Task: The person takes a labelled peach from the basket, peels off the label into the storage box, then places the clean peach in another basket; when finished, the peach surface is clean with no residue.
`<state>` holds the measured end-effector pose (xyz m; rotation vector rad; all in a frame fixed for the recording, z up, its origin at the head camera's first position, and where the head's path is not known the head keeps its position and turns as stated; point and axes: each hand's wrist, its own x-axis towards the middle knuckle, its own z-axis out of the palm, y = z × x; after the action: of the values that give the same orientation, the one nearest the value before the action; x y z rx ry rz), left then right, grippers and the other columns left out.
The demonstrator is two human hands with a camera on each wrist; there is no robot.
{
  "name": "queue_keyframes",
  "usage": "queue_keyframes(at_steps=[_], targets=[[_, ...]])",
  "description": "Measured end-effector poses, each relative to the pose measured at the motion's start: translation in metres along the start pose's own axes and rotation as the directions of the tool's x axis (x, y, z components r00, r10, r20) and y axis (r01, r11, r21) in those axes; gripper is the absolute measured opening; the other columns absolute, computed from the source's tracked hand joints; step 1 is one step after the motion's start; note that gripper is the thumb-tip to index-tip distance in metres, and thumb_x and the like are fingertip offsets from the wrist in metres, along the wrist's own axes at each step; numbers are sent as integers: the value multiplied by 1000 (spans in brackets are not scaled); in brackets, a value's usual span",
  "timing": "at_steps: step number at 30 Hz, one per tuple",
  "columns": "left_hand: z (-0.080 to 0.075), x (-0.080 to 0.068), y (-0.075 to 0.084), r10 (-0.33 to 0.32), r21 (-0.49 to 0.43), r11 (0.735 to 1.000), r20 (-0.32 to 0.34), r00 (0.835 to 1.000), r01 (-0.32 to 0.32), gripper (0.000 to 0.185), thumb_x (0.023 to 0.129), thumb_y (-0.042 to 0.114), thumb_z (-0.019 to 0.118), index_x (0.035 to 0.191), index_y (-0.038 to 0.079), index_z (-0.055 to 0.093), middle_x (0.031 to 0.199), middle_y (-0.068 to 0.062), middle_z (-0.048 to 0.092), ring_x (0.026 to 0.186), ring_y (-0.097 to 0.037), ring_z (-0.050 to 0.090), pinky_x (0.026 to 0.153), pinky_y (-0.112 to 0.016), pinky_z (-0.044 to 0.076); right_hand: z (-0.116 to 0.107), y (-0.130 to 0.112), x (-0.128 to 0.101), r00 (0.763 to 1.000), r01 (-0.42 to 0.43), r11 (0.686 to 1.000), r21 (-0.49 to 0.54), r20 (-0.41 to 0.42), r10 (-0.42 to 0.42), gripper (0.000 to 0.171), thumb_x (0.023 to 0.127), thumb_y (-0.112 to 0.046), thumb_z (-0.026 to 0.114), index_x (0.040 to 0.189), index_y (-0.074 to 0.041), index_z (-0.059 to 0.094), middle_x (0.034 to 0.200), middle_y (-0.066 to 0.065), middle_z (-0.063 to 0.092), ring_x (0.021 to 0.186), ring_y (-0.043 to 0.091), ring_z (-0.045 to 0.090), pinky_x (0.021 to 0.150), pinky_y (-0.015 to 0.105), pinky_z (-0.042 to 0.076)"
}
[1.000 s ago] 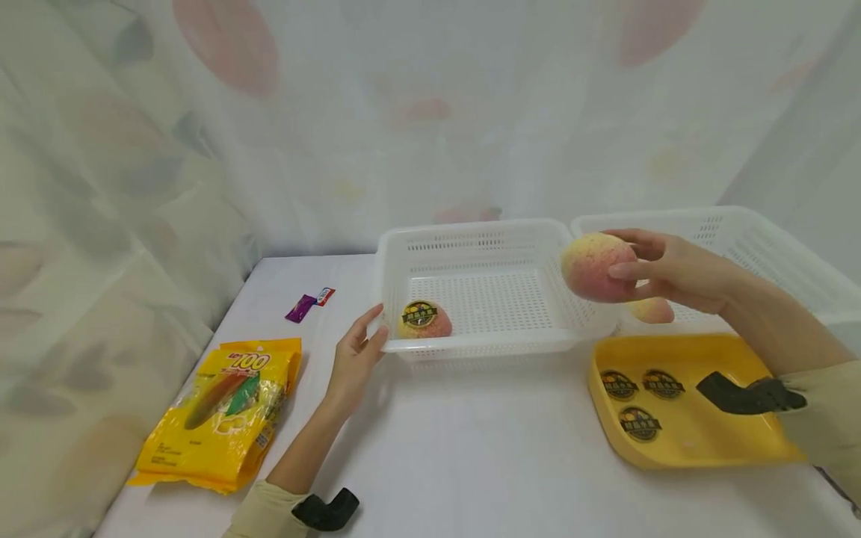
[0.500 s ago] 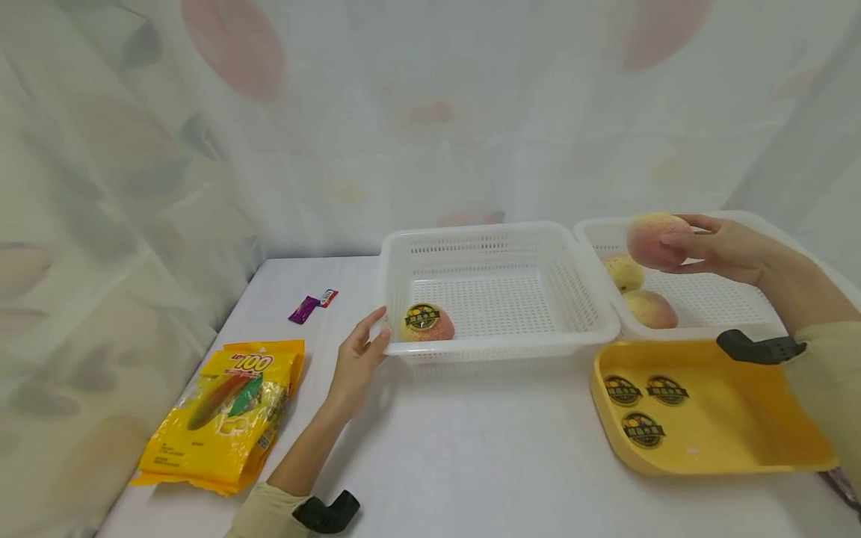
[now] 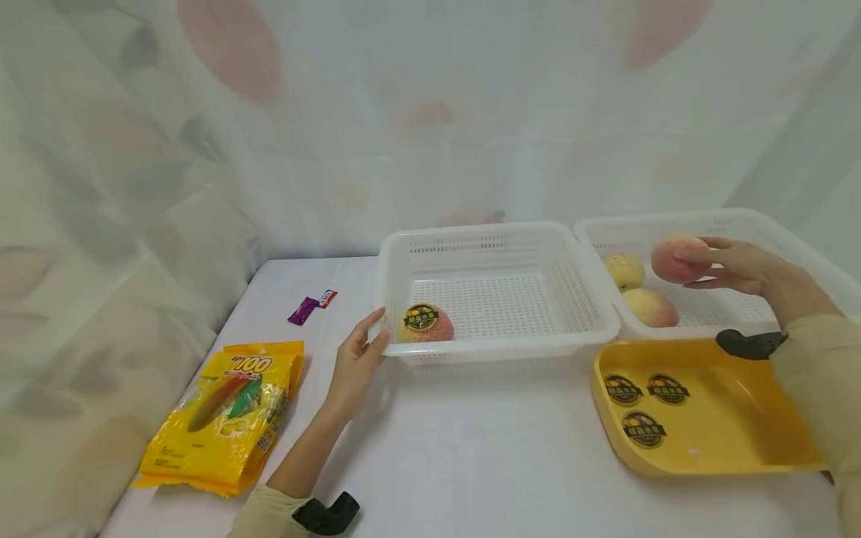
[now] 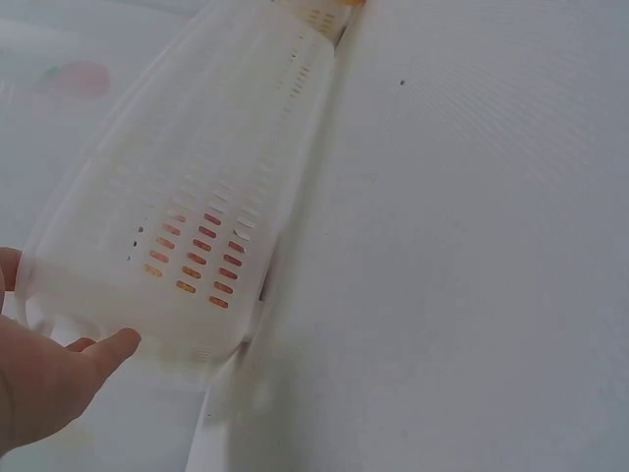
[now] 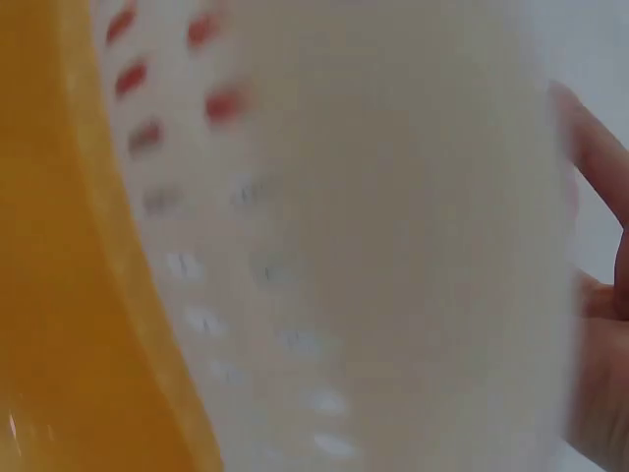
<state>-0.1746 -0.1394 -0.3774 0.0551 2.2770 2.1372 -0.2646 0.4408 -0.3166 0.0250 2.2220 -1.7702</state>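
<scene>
My right hand [image 3: 736, 270] holds a pink-yellow peach [image 3: 673, 260] between thumb and fingers, inside or just over the right white basket [image 3: 794, 265]. Left of it in that basket lie two paler peaches [image 3: 650, 308]. With thumb in front, my left hand [image 3: 355, 366] grips the near left corner of the left white basket [image 3: 498, 344]. A peach [image 3: 440, 327] with a black fruit sticker sits in that corner. In the left wrist view, the hand [image 4: 49, 383] is at the basket's end. The right wrist view shows basket wall [image 5: 423, 236] hiding most of the hand [image 5: 601, 379].
A yellow tray [image 3: 726, 403] with several black round stickers [image 3: 643, 429] stands before the right basket. On the left lie a yellow LOT 100 candy bag [image 3: 222, 418], a purple wrapper [image 3: 303, 311] and a small red-white-blue packet [image 3: 327, 299]. A curtain closes the back.
My right hand has carried the peach from the gap between the baskets rightward, then lowered it into or over the right basket. The left hand stays on its basket corner.
</scene>
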Motion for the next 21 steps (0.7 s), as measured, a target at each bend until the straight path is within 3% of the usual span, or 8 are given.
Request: queue_keyframes(at_steps=[4, 10, 16, 21], targets=[[-1, -1, 1, 5, -5, 1000, 1, 1000, -5, 47, 100, 22, 51, 146, 16, 39, 154, -4, 26, 128, -32, 43, 96, -38, 45, -5, -1, -2, 1000, -27, 998, -56, -1, 27, 21, 98, -21, 53, 117, -25, 46, 99, -13, 56, 88, 8, 61, 79, 37, 56], [-3, -2, 1, -9, -11, 1000, 0, 1000, 9, 47, 100, 21, 51, 146, 17, 39, 154, -2, 26, 129, -30, 43, 95, -36, 46, -13, -9, -5, 999, -13, 988, -154, 27, 17, 19, 100, -21, 50, 102, -39, 55, 99, -15, 58, 89, 8, 62, 79, 35, 56], [-4, -2, -1, 5, -13, 1000, 3, 1000, -5, 49, 100, 23, 52, 146, 15, 39, 154, -3, 25, 129, -31, 43, 96, -38, 45, -14, -24, 3, 999, -31, 974, -227, 21, 37, 17, 99, -26, 52, 113, -33, 46, 100, -14, 60, 91, 8, 62, 81, 35, 55], [-2, -1, -2, 24, -29, 999, 14, 1000, -24, 50, 99, 26, 53, 146, 14, 39, 154, -3, 25, 128, -33, 43, 95, -38, 46, -14, -28, 12, 999, -29, 974, -224, 28, 37, 16, 99, -25, 53, 112, -34, 48, 99, -13, 61, 91, 7, 62, 81, 35, 55]])
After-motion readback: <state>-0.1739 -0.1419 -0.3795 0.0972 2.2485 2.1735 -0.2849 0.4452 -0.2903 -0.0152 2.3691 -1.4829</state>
